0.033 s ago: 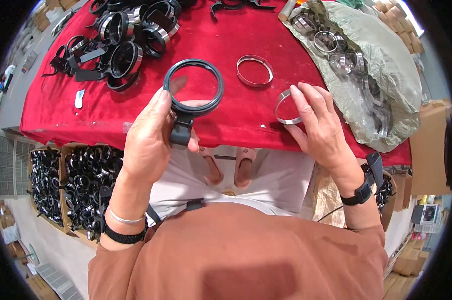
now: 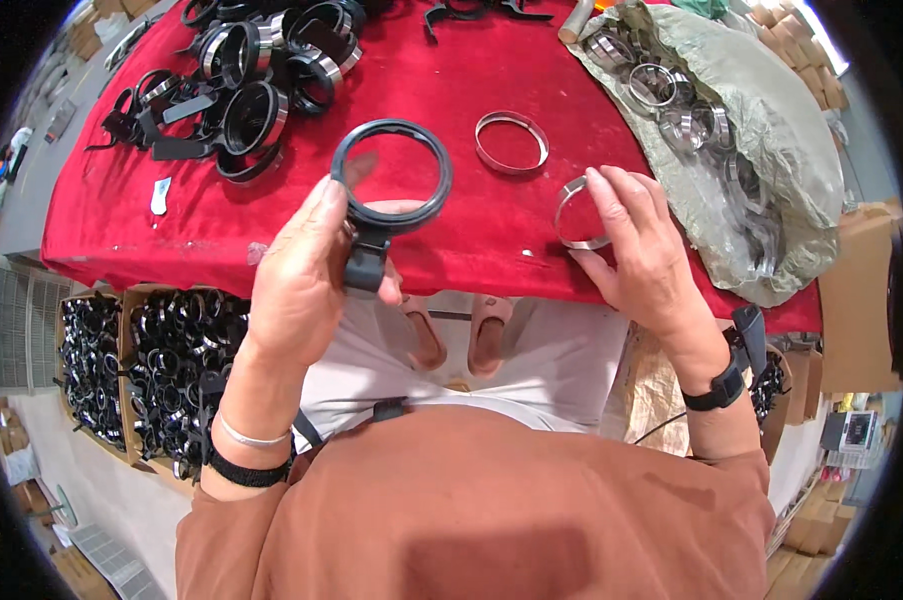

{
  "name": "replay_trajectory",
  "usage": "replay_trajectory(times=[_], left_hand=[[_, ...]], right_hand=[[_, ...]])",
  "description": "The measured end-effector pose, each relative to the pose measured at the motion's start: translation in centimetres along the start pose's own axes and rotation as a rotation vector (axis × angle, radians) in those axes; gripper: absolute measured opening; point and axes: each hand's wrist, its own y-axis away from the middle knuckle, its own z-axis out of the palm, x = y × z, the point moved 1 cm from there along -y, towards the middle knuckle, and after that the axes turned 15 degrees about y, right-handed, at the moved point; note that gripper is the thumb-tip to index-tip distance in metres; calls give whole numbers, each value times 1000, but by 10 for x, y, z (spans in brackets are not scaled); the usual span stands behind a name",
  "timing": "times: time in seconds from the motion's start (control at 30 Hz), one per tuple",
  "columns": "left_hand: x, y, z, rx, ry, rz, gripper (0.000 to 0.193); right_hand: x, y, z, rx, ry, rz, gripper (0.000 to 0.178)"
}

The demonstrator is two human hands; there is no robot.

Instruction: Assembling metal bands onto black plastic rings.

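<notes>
My left hand is closed on a black ring-shaped part with a short stem, tilted so that its round opening faces me. Between the thumb and fingers of my right hand is a thin silver metal ring, held by its right side at the table's front edge. The fingers cover part of that ring. A second silver metal ring lies on the red cloth between the two hands, a little farther back, and neither hand touches it.
On the red-covered table, a heap of black ring parts with silver bands fills the far left. A greenish sack of metal rings lies at right. Cardboard boxes of similar parts stand below left. A small white scrap lies left.
</notes>
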Motion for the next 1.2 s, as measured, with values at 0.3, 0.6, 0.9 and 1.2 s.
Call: replay_trajectory(times=[0.3, 0.6, 0.9, 1.2], left_hand=[[-14, 0, 19, -131, 25, -96, 53], [-10, -4, 11, -257, -263, 51, 53], [4, -8, 9, -137, -787, 375, 63], [39, -118, -23, 11, -394, -48, 40]], right_hand=[[-29, -54, -35, -66, -711, 234, 70], [-55, -81, -19, -8, -675, 124, 72], [-67, -87, -13, 125, -495, 61, 77], [10, -215, 130, -314, -171, 249, 63]])
